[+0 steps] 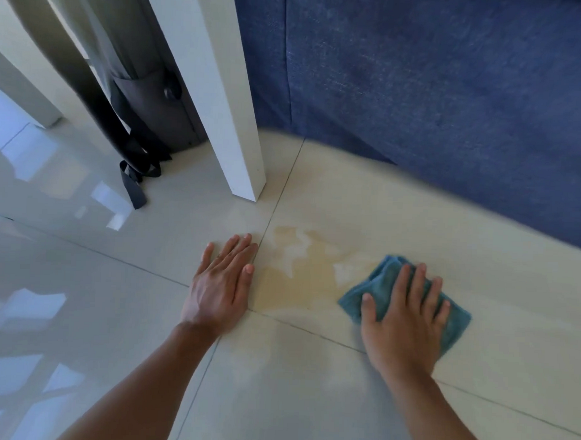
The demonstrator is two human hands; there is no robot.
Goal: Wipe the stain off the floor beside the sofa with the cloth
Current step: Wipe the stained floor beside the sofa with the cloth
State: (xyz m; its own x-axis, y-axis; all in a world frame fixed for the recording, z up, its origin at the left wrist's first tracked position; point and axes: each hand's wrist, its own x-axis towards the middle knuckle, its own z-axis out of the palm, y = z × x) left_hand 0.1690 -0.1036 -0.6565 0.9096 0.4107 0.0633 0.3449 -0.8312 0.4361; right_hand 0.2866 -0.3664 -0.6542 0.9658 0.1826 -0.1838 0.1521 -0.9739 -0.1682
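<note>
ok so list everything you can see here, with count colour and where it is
stain: one, pale yellowish, on the floor between the two hands
cloth: one, teal blue, flat on the floor right of the stain, under the right hand
sofa: one, dark blue fabric, upper right, its base running along the floor
floor: glossy pale tiles with thin grout lines, across the lower view
table legs: two, white, upper left, the nearer one beside the sofa
bag: one, dark grey with a strap trailing on the floor, behind the nearer leg
left hand: flat on the floor, left of the stain
right hand: palm down, pressing on the cloth
</note>
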